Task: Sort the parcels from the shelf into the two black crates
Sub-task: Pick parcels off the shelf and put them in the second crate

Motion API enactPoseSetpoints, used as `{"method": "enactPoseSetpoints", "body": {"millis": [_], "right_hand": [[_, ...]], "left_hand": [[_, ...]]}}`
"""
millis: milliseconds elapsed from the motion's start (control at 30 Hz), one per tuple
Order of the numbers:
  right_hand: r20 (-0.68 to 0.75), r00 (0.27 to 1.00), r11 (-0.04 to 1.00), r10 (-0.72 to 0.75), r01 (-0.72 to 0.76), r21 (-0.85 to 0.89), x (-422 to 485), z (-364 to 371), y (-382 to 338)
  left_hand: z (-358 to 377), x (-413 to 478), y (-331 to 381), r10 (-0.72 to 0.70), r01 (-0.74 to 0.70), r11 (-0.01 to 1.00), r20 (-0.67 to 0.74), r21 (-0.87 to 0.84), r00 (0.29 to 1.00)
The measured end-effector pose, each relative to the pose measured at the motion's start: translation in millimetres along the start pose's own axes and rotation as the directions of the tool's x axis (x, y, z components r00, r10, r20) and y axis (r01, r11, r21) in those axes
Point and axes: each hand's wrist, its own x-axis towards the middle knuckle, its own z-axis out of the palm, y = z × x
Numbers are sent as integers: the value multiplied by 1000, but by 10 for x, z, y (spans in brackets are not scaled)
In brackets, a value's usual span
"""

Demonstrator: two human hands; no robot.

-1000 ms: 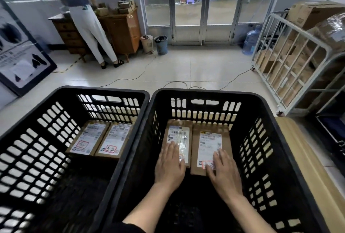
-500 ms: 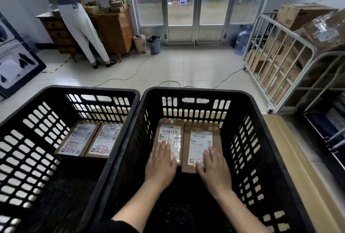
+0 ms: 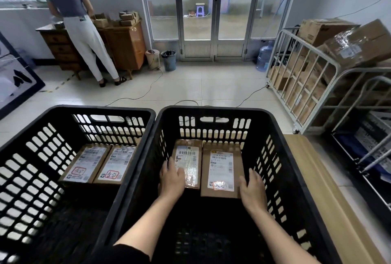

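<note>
- Left hand point(image 3: 171, 179): palm down inside the right crate point(image 3: 273, 128), its fingers point(image 3: 170, 163) extended and loosely spread, lying on the near left corner of the left parcel point(image 3: 187, 163); nothing is grasped
- Right hand point(image 3: 252, 191): palm turned inward, fingers straight and released, set against the near right edge of the right parcel point(image 3: 221, 169); whether the fingertips curl under that edge cannot be told
- Right crate: black, slotted walls; the two brown parcels lie flat on its floor, side by side and touching, at the far end, each with a white shipping label facing up
- Left crate point(image 3: 31, 128): black, same build, just beside the right crate with rims touching; two further labelled parcels point(image 3: 99, 164) lie flat and side by side at its far right corner, each label bearing a red mark
- Tabletop point(image 3: 317, 179): pale wood, visible as a strip to the right of the right crate
- Cart point(image 3: 306, 77): grey metal bars, on wheels, at the right of the room, loaded with cardboard boxes
- Room: pale tiled floor point(image 3: 201, 86) with cables across it, glass doors at the back, a water bottle point(image 3: 264, 56) and two bins point(image 3: 160, 59) near them
- Second person point(image 3: 74, 9): standing back to camera at a wooden cabinet point(image 3: 124, 45) on the far left
</note>
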Motion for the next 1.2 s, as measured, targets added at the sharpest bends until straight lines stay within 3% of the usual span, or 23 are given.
{"method": "enactPoseSetpoints", "body": {"millis": [100, 167, 233, 367, 600, 900, 1200], "right_hand": [[133, 977, 965, 168, -191, 180, 3, 12, 36], [283, 929, 874, 237, -331, 356, 13, 35, 68], [348, 908, 796, 231, -383, 469, 26, 44, 101], [303, 920, 736, 247, -382, 559, 26, 0, 44], [206, 956, 717, 209, -293, 632, -89, -368, -240], [56, 995, 688, 84, -99, 719, -542, -1073, -711], [-67, 997, 675, 32, 28, 737, -1678, -1324, -1196]], "left_hand": [[9, 19, -44, -206, 213, 960, 59, -183, 977], [-3, 29, -73, -314, 324, 911, 82, -254, 946], [-15, 24, -71, -348, 358, 873, 91, -332, 933], [-52, -36, 37, -363, 340, 828, 38, -446, 931], [-254, -206, 306, -287, 229, 805, -21, -547, 958], [-781, -553, 700, -54, 20, 787, -37, -616, 998], [-1674, -1252, 636, 163, -140, 707, -33, -693, 986]]}}
